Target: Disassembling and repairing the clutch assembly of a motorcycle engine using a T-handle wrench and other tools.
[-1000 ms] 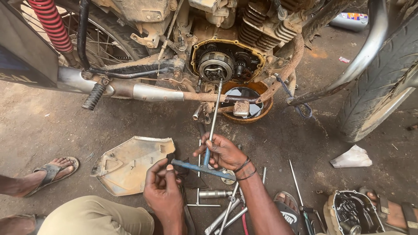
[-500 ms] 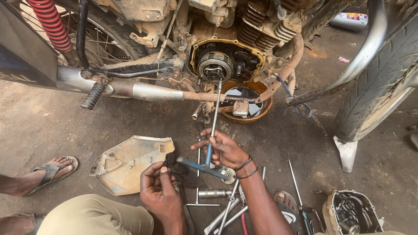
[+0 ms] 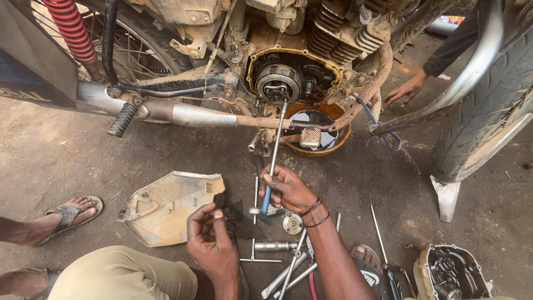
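Motorcycle point(image 3: 233, 33) on dirty concrete, filling the top of the view, rusty exhaust pipe point(image 3: 200, 115) running low across it. Front tyre point(image 3: 488, 111) at far right. Open engine side with clutch assembly point(image 3: 278, 83) exposed in the middle. Round rust-coloured pan of dark oil point(image 3: 322, 119) directly beneath. Detached pale side cover point(image 3: 166, 205) flat on the ground at lower left, just beside the left hand. Engine cover point(image 3: 452, 272) at lower right corner. Long T-handle wrench point(image 3: 273, 153) slanting from the clutch down to the right hand point(image 3: 288, 189), fingers wrapped closed around its blue-gripped lower shaft. Left hand point(image 3: 211, 239) lower down, fingertips pinched shut on a black rag point(image 3: 239, 219). Loose sockets and rods point(image 3: 283, 261) scattered between both forearms. Another person's hand point(image 3: 405, 91) resting on the ground behind the frame at upper right.
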